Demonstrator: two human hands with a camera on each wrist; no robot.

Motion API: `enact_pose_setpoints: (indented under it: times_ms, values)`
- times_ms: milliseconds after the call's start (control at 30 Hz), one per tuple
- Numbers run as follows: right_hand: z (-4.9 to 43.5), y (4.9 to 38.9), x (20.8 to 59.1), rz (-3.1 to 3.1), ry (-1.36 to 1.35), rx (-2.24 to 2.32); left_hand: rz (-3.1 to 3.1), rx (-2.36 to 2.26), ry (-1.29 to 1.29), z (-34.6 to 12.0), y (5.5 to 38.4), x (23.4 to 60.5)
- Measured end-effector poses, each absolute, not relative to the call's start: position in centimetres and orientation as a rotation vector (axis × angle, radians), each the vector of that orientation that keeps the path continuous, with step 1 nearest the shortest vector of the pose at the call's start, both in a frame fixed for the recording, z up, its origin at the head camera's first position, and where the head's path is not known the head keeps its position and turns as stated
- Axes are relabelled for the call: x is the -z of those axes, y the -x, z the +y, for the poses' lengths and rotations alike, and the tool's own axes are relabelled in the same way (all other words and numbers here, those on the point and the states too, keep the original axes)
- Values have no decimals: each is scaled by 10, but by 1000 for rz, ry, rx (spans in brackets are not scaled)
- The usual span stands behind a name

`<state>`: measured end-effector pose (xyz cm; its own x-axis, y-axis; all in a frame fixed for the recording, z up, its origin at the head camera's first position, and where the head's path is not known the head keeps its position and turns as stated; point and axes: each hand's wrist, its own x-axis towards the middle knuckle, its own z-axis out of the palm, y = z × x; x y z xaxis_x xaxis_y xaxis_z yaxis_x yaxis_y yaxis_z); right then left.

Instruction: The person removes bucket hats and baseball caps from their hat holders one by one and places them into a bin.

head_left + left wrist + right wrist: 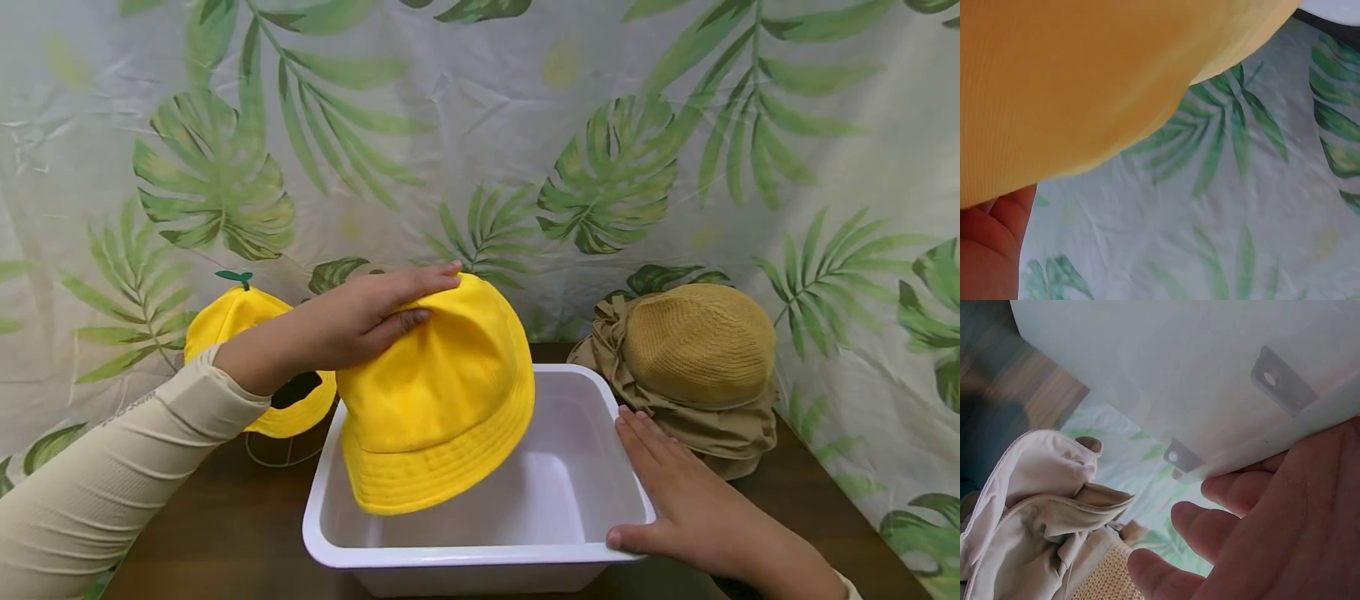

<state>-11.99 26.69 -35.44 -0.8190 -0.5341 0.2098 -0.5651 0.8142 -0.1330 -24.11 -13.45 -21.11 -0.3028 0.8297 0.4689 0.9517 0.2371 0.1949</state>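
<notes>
Over the white plastic tub (480, 556), a yellow bucket hat (442, 408) is held up, its crown pinched by the left hand (375, 317)! Against the tub's right rim, the right hand (678, 500) is laid, fingers outstretched, nothing clutched. A light pinch seems best, lest the crown be creased. More room is offered toward the tub's right half, short of the ochre knitted hat (701, 346) beyond its right rim.

Tabletop setting — kind of room unclear, leaf-print cloth backdrop (480, 142), 1 dark wood-look table (202, 525)
</notes>
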Motion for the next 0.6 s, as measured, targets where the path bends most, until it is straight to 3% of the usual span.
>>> enact_pose_setpoints:
  times_ms: [600]
  values:
    - [266,120,353,-2845,-878,-277,-2140,669,1997,-106,225,225]
